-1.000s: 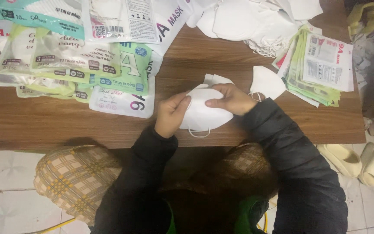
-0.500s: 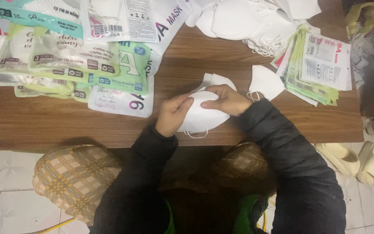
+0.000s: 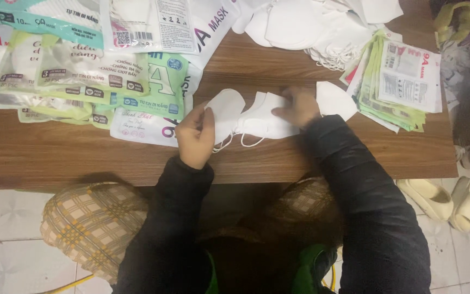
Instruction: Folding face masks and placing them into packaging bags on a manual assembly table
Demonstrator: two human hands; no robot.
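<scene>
White face masks [image 3: 246, 114] lie spread flat near the front edge of a brown wooden table [image 3: 82, 158], roughly at its middle, with thin ear loops trailing toward the person. Left hand [image 3: 196, 136] is closed on the left end of the masks, thumb and fingers pinching the fabric. Right hand [image 3: 299, 106] rests flat on the right end, fingers pressing the material onto the table; whether it grips anything cannot be told. Both arms are in dark padded sleeves. One more folded white mask [image 3: 334, 100] lies just beside the right hand. A fanned stack of green-and-white flat packets [image 3: 403, 81] sits at the right side of the table. A loose heap of white masks [image 3: 311, 24] occupies the far edge, behind the hands. Overlapping printed plastic packets [image 3: 82, 71], green, teal and white, cover the left half of the surface, the nearest one touching the left hand's side of the masks. Below the table edge, a checked cushion [image 3: 91, 228] rests on a pale tiled floor [image 3: 6, 245]. Pale cream sandals [image 3: 447, 198] lie on the tiles at the right.
</scene>
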